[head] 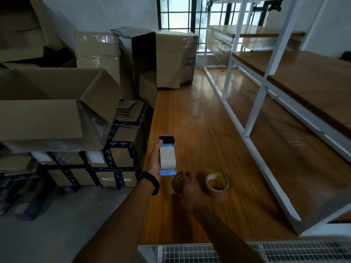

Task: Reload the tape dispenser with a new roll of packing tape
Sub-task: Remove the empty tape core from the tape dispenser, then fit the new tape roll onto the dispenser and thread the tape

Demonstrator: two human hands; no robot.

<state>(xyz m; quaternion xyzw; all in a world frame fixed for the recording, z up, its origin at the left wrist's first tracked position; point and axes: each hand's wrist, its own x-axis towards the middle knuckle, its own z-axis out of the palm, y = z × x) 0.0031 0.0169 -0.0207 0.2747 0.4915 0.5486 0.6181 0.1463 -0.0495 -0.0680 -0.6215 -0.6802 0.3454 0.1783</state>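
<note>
My left hand (154, 158) grips a tape dispenser (167, 155) with a white body, a black roller at its far end and a blue edge at its near end, held above the wooden table (190, 114). My right hand (190, 186) is blurred and low over the table, its fingers around a roundish brown object (176, 183) that looks like a tape roll or core. A brown packing tape roll (217, 184) with a yellow inner label lies flat on the table just right of that hand.
Stacked cardboard boxes (57, 111) crowd the left side and the far end of the table. A white metal shelf frame with wooden boards (266, 92) stands on the right. A wire mesh grille (247, 253) lies at the near edge.
</note>
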